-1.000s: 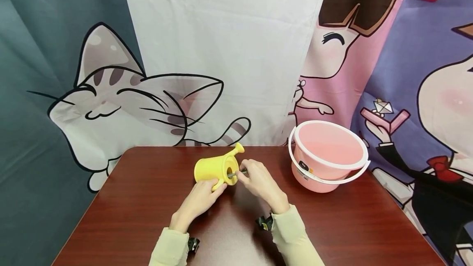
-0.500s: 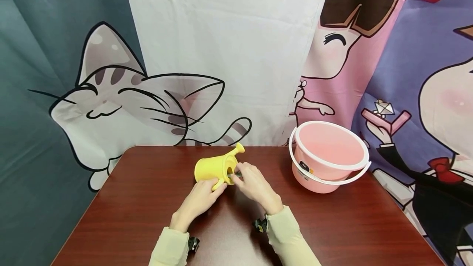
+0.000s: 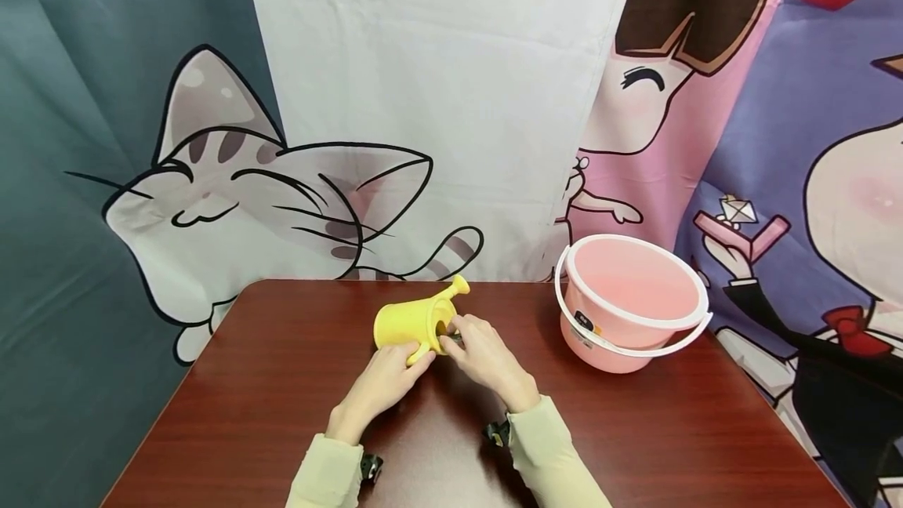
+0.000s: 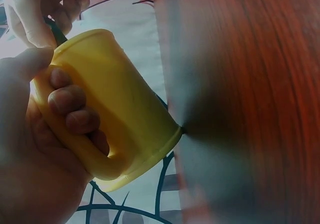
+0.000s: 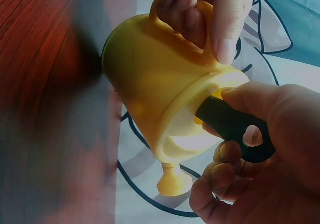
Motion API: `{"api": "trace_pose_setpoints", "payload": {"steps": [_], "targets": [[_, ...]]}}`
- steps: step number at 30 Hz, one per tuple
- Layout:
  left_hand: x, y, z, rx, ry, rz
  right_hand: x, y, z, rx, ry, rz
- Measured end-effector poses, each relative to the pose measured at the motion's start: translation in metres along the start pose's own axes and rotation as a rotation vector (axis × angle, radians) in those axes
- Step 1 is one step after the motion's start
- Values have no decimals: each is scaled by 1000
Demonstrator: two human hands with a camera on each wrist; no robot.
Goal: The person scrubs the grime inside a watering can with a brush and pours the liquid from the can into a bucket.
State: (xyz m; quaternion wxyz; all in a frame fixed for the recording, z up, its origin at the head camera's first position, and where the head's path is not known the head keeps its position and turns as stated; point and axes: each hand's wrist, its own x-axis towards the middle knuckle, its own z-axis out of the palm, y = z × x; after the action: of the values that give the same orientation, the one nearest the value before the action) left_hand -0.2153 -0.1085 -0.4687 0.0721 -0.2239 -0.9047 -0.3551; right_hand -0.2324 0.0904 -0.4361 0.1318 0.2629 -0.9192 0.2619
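Note:
A yellow toy watering can (image 3: 405, 323) lies tilted on its side, its mouth turned to the right. My left hand (image 3: 384, 379) grips its handle; in the left wrist view the fingers (image 4: 67, 99) curl through the handle loop. At the mouth, my right hand (image 3: 487, 355) pinches a dark green, flat handle with a hole near its end (image 5: 231, 126). The far part of that tool is inside the can and hidden, so its kind cannot be told. In the right wrist view the can's spout (image 5: 175, 181) points down, away from the left hand.
A pink bucket (image 3: 585, 306) with a white rim and swing handle stands at the right of the brown wooden table (image 3: 233, 414). Behind the table hangs a cloth backdrop (image 3: 437, 61) printed with a cat and cartoon figures.
My right hand has moved left toward the can's mouth, and the dark green handle has gone deeper inside. The left hand and the can have stayed in place.

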Motion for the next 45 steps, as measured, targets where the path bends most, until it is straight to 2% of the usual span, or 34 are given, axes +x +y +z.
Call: {"api": "trace_pose_setpoints", "payload": {"steps": [15,21,26,30,36,42,45], "targets": [[1,0,-3,-16,-8,-6,0,0,-24,8,48,-7],[-1,0,-2,-15,-17,-11,-2,-2,-29,8,49,21],[-1,-1,-4,-25,-10,-29,0,-3,-26,30,37,6],[0,-1,-4,-27,-3,-20,0,-1,-21,35,37,9],[1,-1,-1,-21,-42,-26,-1,6,-11,48,8,34],[3,1,-1,-4,-13,-4,3,8,-5,39,17,27],[3,0,-1,12,-14,-17,4,7,-2,29,9,10]]}}
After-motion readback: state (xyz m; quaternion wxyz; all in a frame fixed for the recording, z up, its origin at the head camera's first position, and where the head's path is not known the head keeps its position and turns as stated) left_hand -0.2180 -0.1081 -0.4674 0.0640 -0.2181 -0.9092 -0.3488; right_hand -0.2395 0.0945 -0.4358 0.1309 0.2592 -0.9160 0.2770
